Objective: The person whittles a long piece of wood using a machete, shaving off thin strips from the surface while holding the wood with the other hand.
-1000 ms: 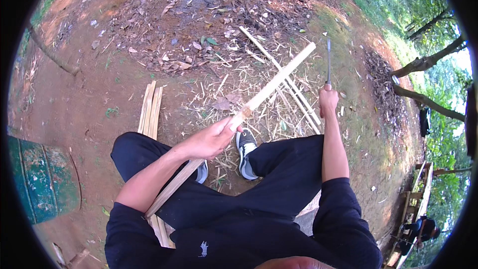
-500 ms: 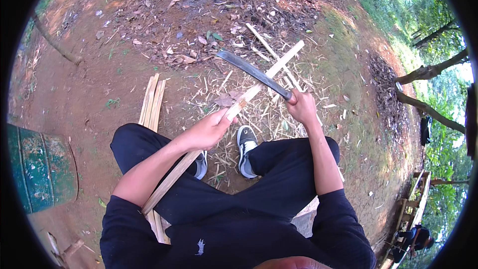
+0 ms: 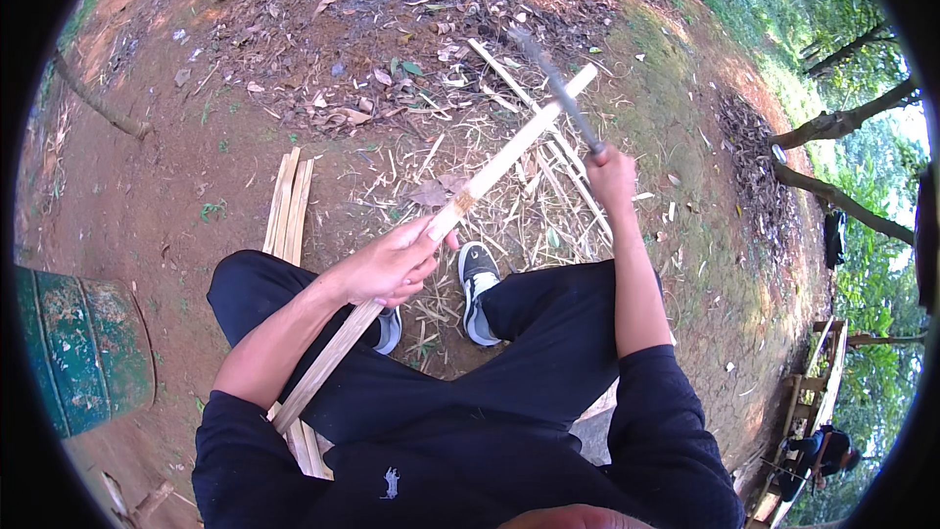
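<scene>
My left hand (image 3: 394,260) is wrapped round a long pale wooden strip (image 3: 509,152). The strip slants from beside my left elbow up to the far right, over the ground between my feet. A brownish patch marks it just beyond my fingers. In my right hand (image 3: 612,176) is the handle of a machete (image 3: 566,93), its dark blade blurred by motion. The blade crosses the strip near its far end; whether it touches the wood I cannot tell. Beneath, pale shavings (image 3: 519,211) litter the soil, with a thin stick (image 3: 499,67) lying among them.
Several wooden strips (image 3: 290,206) lie by my left knee. A green, rusty metal drum (image 3: 83,348) stands at the left. Tree trunks (image 3: 842,122) rise at the right, and a person (image 3: 822,456) is near a wooden structure (image 3: 822,382) at the lower right.
My right hand has moved slightly up and right, and the machete has swung to a steeper angle nearer the strip's far end. My left hand still grips the strip, its fingers shifted a little.
</scene>
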